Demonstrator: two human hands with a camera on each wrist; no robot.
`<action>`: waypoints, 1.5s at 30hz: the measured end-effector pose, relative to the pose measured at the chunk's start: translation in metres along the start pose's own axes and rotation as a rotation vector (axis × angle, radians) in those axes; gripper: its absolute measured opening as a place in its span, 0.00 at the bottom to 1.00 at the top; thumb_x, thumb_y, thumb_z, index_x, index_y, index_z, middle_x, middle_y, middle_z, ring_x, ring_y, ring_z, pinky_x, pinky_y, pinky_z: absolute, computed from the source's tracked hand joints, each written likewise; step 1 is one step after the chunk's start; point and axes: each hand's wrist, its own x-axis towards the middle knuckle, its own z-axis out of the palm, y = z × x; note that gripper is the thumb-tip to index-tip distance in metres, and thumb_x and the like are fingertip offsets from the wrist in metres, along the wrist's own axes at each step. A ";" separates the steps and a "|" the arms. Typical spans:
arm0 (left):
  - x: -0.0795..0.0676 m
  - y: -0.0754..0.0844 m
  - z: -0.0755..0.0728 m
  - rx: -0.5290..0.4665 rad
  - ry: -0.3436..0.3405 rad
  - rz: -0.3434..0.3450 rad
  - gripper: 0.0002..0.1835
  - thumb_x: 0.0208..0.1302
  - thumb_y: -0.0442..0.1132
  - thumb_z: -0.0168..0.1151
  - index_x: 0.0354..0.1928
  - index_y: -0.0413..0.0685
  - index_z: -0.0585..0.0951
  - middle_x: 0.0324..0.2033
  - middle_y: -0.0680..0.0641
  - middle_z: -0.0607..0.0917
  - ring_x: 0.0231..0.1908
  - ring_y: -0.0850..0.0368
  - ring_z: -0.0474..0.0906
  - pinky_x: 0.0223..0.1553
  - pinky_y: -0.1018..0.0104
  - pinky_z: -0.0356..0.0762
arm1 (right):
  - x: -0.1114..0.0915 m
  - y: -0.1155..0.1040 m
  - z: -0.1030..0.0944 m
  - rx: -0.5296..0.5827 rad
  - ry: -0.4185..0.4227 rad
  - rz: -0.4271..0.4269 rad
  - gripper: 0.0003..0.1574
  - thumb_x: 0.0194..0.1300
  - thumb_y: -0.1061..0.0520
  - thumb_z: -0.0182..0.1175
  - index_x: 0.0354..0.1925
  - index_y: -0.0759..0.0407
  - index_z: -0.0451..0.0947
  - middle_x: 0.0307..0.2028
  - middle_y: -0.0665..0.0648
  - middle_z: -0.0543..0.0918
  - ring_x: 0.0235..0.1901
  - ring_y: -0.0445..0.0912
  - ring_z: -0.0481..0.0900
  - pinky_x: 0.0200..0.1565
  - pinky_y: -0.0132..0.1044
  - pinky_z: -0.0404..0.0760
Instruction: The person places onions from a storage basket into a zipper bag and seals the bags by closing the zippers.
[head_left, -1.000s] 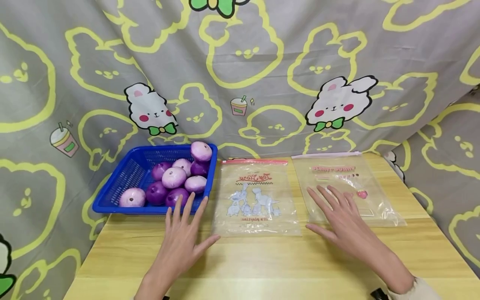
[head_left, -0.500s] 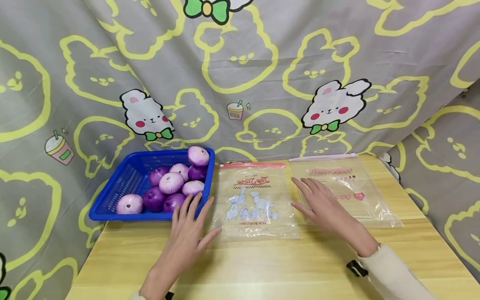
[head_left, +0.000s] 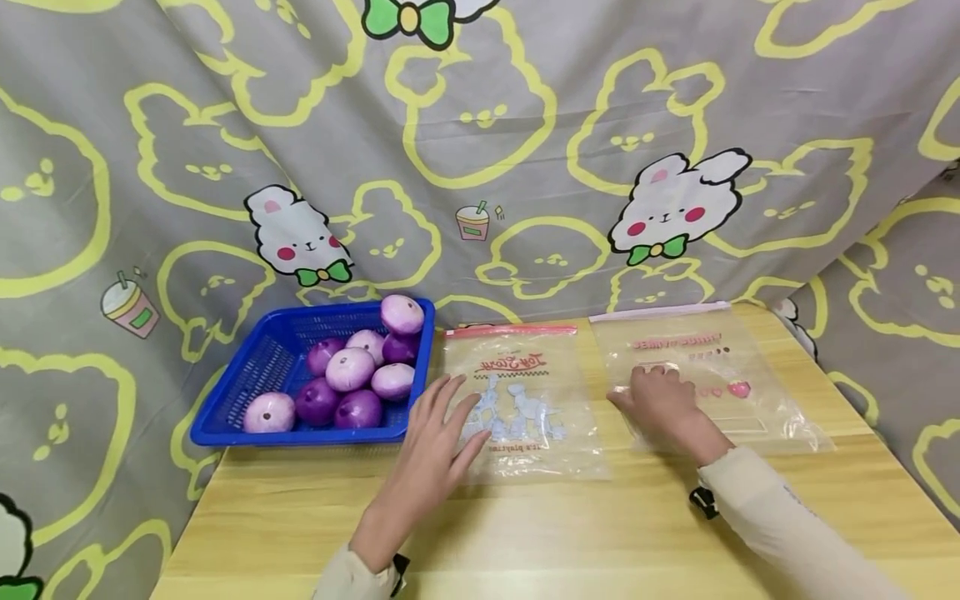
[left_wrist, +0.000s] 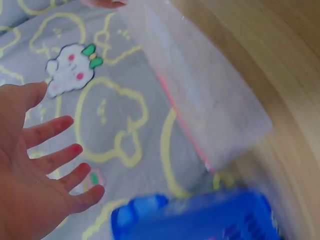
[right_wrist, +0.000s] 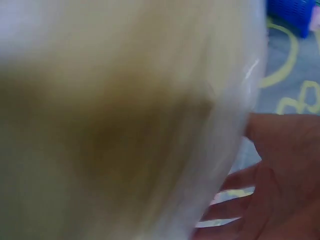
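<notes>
Two clear zip-top bags lie flat on the wooden table. The left bag (head_left: 525, 454) has a red slider strip and a dinosaur print. The right bag (head_left: 780, 429) has a pale lilac strip and pink prints. My left hand (head_left: 431, 446) hovers over the left bag's left side, fingers spread, holding nothing; the left wrist view shows its open palm. My right hand (head_left: 663, 404) grips the right bag near its left edge, fingers curled. In the right wrist view its thumb (right_wrist: 265, 127) meets the plastic edge, and the plastic hides the fingertips.
A blue plastic basket (head_left: 247, 375) at the back left holds several red onions (head_left: 350, 369), one piled up at its right corner. A grey cartoon-printed cloth (head_left: 525, 192) hangs directly behind the table (head_left: 555, 533).
My right hand shifts left, then its fingers curl at the right bag's left side. My left hand moves right, from the basket's front edge to over the left bag.
</notes>
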 end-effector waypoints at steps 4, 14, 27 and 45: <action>0.013 0.004 0.019 -0.049 -0.034 -0.007 0.20 0.69 0.47 0.63 0.57 0.46 0.79 0.67 0.40 0.70 0.68 0.38 0.62 0.63 0.38 0.64 | 0.001 0.001 0.009 -0.030 0.034 -0.013 0.38 0.71 0.39 0.55 0.50 0.77 0.73 0.37 0.78 0.76 0.39 0.72 0.76 0.34 0.66 0.78; 0.052 0.032 0.062 -0.303 -0.223 -0.039 0.20 0.74 0.51 0.56 0.61 0.50 0.76 0.68 0.45 0.69 0.69 0.46 0.63 0.67 0.46 0.63 | -0.014 0.015 0.008 0.044 0.091 -0.078 0.15 0.72 0.53 0.58 0.34 0.64 0.74 0.30 0.66 0.77 0.33 0.63 0.76 0.30 0.61 0.78; 0.083 0.040 0.093 -0.814 -0.335 -0.315 0.31 0.77 0.49 0.51 0.75 0.45 0.59 0.66 0.44 0.71 0.62 0.47 0.73 0.58 0.56 0.75 | -0.049 0.020 0.010 0.086 0.318 -0.231 0.17 0.70 0.58 0.59 0.51 0.69 0.79 0.46 0.70 0.84 0.47 0.67 0.81 0.47 0.61 0.79; 0.086 0.047 0.107 -1.419 -0.221 -0.467 0.31 0.78 0.47 0.50 0.75 0.50 0.54 0.67 0.38 0.65 0.58 0.41 0.75 0.49 0.42 0.80 | -0.103 0.015 -0.003 0.114 0.571 -0.497 0.26 0.64 0.56 0.64 0.60 0.60 0.79 0.52 0.61 0.83 0.53 0.59 0.78 0.58 0.55 0.69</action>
